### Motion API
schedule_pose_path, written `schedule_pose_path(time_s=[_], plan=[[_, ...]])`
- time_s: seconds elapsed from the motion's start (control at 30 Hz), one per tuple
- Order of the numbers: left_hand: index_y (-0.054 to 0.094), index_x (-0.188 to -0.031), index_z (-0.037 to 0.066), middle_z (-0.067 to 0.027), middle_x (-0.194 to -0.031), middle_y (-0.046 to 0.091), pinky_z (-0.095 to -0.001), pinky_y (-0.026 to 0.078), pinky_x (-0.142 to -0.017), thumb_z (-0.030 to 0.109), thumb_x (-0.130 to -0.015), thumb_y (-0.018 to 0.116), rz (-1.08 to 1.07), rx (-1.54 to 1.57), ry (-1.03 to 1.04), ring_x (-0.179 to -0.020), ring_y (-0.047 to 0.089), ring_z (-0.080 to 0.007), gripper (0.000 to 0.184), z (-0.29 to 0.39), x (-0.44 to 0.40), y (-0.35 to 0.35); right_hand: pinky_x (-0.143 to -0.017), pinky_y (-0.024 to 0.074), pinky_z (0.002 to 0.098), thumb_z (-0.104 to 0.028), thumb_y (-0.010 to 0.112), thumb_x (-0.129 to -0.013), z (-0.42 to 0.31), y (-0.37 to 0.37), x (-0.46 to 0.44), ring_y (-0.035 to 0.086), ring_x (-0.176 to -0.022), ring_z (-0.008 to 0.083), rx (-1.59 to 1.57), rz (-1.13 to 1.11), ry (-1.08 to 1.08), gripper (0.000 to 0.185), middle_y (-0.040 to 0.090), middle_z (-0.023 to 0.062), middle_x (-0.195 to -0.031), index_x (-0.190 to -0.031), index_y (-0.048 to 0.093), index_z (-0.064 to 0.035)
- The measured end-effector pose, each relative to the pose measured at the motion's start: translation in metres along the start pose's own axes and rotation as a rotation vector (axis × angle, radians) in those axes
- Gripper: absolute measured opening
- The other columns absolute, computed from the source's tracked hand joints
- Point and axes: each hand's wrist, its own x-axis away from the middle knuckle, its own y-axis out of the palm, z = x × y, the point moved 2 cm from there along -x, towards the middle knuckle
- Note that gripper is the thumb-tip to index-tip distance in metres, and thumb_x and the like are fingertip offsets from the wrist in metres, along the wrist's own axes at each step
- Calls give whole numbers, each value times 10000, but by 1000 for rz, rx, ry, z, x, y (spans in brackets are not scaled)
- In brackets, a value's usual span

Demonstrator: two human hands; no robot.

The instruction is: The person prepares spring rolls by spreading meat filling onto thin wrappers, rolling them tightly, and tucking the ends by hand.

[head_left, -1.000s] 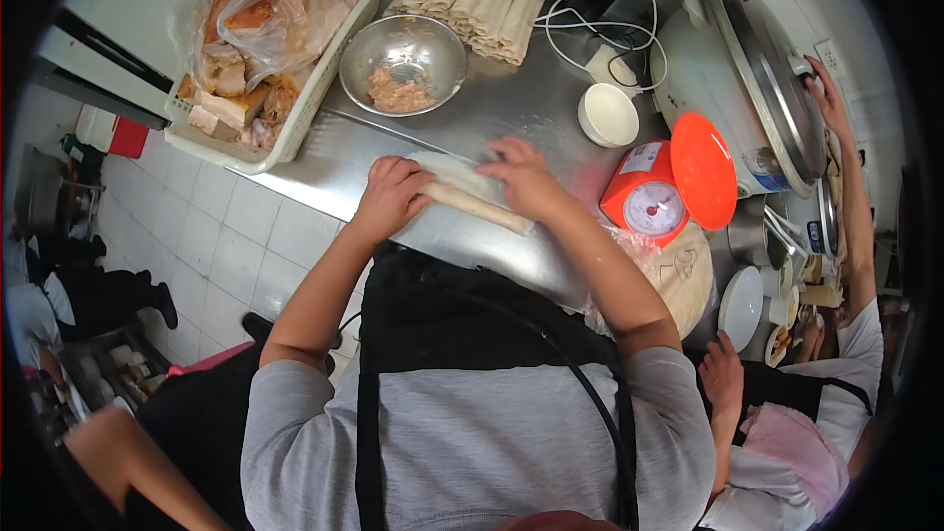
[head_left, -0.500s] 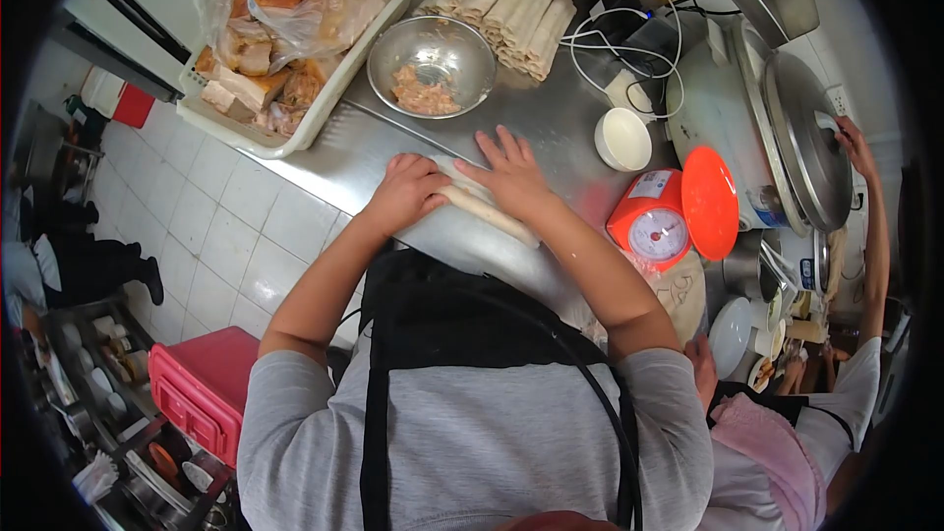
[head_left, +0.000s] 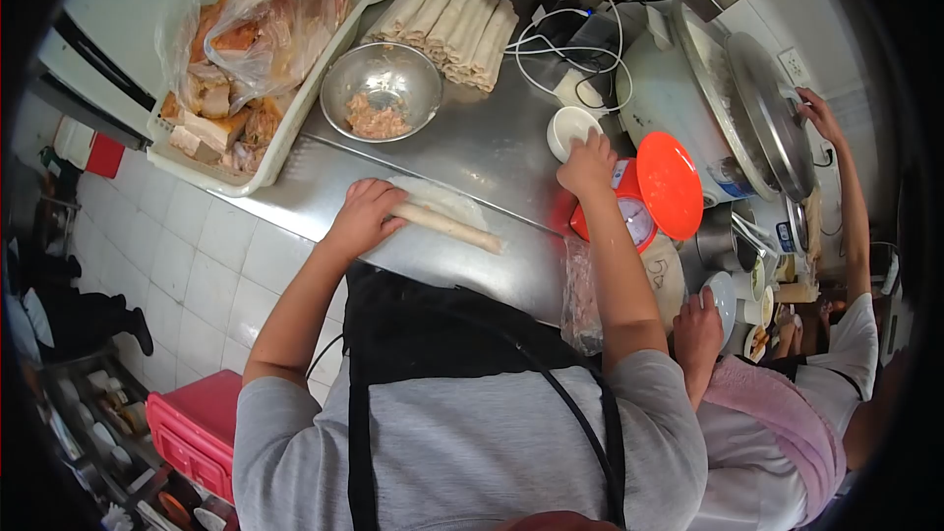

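My left hand (head_left: 365, 217) is closed over the left end of a pale roll (head_left: 447, 226) on the steel counter. A thin flat edge of wrapper (head_left: 442, 195) lies along the roll's far side. My right hand (head_left: 588, 165) is at the small white bowl (head_left: 567, 130), its fingers at the near rim; the fingertips are partly hidden there. A metal bowl (head_left: 382, 91) with minced filling (head_left: 377, 119) stands beyond the roll. Behind it lies a stack of pale rolls (head_left: 445, 22).
Right of my right hand stands an orange scale (head_left: 639, 216) with an orange pan (head_left: 670, 185). A bin of meat (head_left: 275, 152) is at the left. A co-worker's hand (head_left: 819, 115) holds a large lid (head_left: 772, 118); their other hand (head_left: 698, 334) is near a white plate.
My right hand has left the roll and moved to the right, up to the white bowl. My left hand has stayed on the roll. The co-worker's lower hand has come further into view.
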Motion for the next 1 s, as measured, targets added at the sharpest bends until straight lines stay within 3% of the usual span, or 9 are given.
schedule_pose_path(time_s=[0.1,0.2,0.3,0.33,0.43,0.63,0.83,1.0], plan=[[577,-992,100,-47,-972,540,-393,345,-878,186,-634,717,64,-38,-35,-992,475,-266,394,-8,7,-1,-990,241,493,-73,574,-628,1,-2,2,307,-1223,352,-47,-135,38,437,360,171,-1323,-1064,586,-106],[582,-991,95,-54,-973,540,-393,353,-872,193,-636,717,147,-66,-81,-985,480,-269,393,-19,17,-8,-995,262,473,-40,554,-629,-9,-15,12,335,-1200,345,-404,198,-106,384,405,156,-1280,-1003,601,-112],[591,-994,98,-63,-979,540,-390,359,-868,212,-643,714,156,-46,-78,-976,485,-274,390,-23,20,-8,-987,292,440,1,517,-644,-59,-5,29,364,-1179,331,-888,-21,-461,341,450,142,-1227,-953,604,-115],[596,-986,101,-60,-977,542,-387,360,-868,213,-643,713,159,-38,-84,-973,487,-272,379,-24,19,-8,-984,300,427,24,497,-646,-82,-1,38,373,-1173,326,-897,-68,-574,371,464,135,-1207,-969,606,-123],[611,-965,109,-53,-972,547,-381,361,-867,212,-645,712,168,-19,-96,-970,489,-266,351,-24,19,-7,-1003,278,415,44,493,-678,-142,2,53,348,-1206,325,-699,-228,-810,471,450,118,-1249,-1077,607,-178],[582,-979,83,-69,-965,541,-384,363,-872,185,-633,719,214,-30,-112,-979,479,-275,386,-22,21,-6,-1043,205,410,-217,454,-857,-170,-9,48,238,-1293,342,-266,-166,-988,384,351,111,-1373,-1205,525,-362],[536,-887,65,-90,-959,535,-393,367,-874,177,-635,718,225,0,-143,-983,472,-290,330,-22,22,-5,-1041,203,437,-276,425,-872,-191,-4,52,236,-1293,352,-276,-103,-1106,354,339,108,-1382,-1195,522,-384],[529,-863,59,-87,-960,537,-393,372,-867,174,-628,721,224,3,-141,-978,477,-292,324,-23,23,-6,-1041,203,438,-287,445,-862,-180,2,43,235,-1293,357,-263,-87,-1049,348,339,108,-1384,-1185,531,-383]])
